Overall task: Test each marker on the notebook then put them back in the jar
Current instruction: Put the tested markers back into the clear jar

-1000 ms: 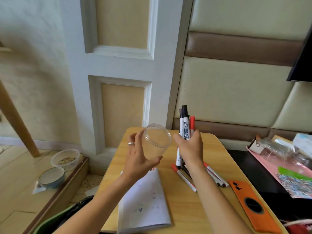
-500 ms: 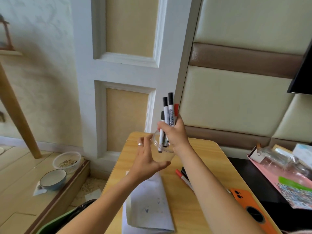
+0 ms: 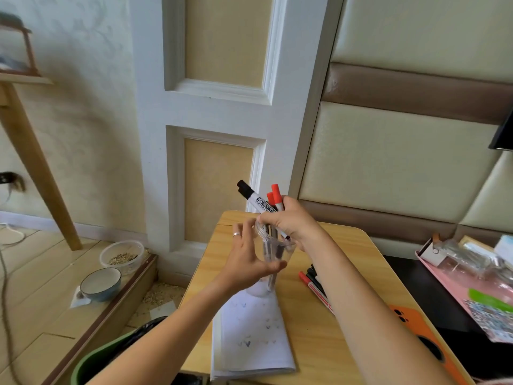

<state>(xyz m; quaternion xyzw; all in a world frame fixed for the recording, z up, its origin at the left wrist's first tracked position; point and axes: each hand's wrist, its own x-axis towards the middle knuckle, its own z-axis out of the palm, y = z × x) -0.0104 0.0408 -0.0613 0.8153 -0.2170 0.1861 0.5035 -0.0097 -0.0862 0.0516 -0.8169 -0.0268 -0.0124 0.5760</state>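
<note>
My left hand cups the clear jar, fingers curled round its wall and tilting its mouth toward my right hand so the pens slide in easily. My right fingers grip a bundle of markers, tips already inside. More markers wait on the table under my right forearm; the notebook lies below my left wrist

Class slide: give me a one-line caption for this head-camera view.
Right hand lowers a bundle of markers into the clear jar held by the left hand.
</note>
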